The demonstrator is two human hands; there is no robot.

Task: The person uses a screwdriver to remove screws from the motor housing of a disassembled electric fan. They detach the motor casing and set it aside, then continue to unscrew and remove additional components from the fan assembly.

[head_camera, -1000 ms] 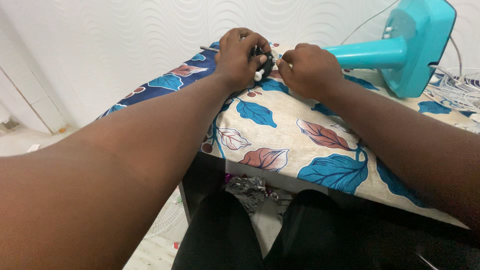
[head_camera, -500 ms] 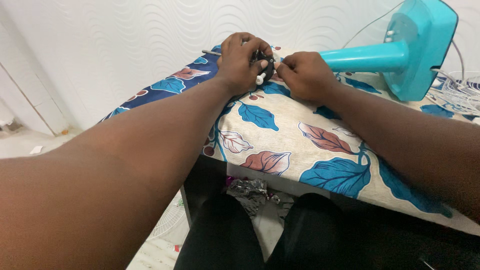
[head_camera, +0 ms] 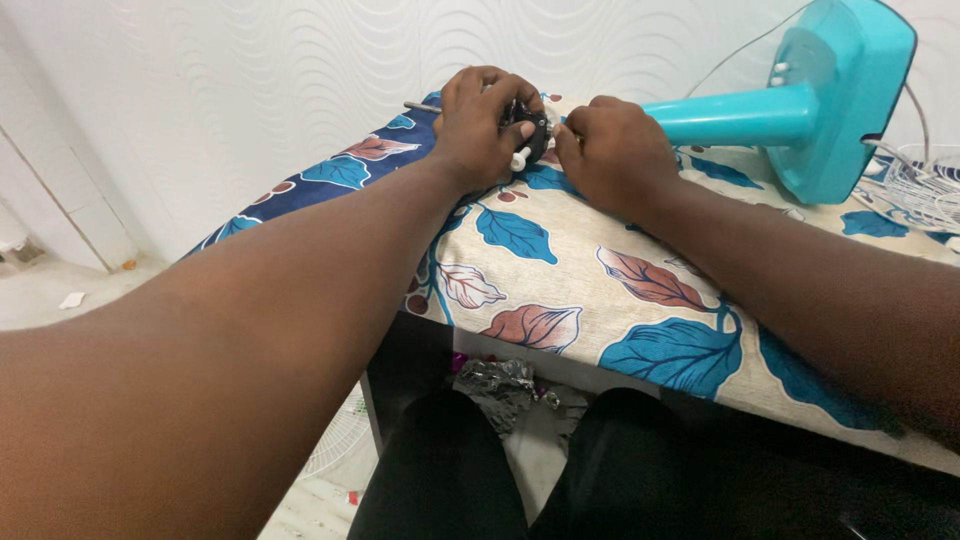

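Head view, the only one: both your arms reach out over the bench (head_camera: 560, 300), which is covered in a leaf-patterned cloth (head_camera: 520, 235)

Your left hand (head_camera: 480, 120) wraps around a small black motor unit (head_camera: 530, 135) at the far edge of the bench, grip closed on it from above; this looks meant to hold it steady. A thin metal shaft (head_camera: 420, 105) sticks out past that hand to the left, and a white knob (head_camera: 520, 158) shows just below your fingers

Your right hand (head_camera: 610, 150) sits just beside the unit, fingertips pinched narrow at its right face. What they pinch is hidden, so I cannot tell

The turquoise fan stand (head_camera: 800, 110) lies tipped on its side, column pointing toward your right hand, base well off to the right. A wire grille (head_camera: 925, 190) rests near the base

Your knees in dark trousers (head_camera: 640, 470) sit under the bench edge
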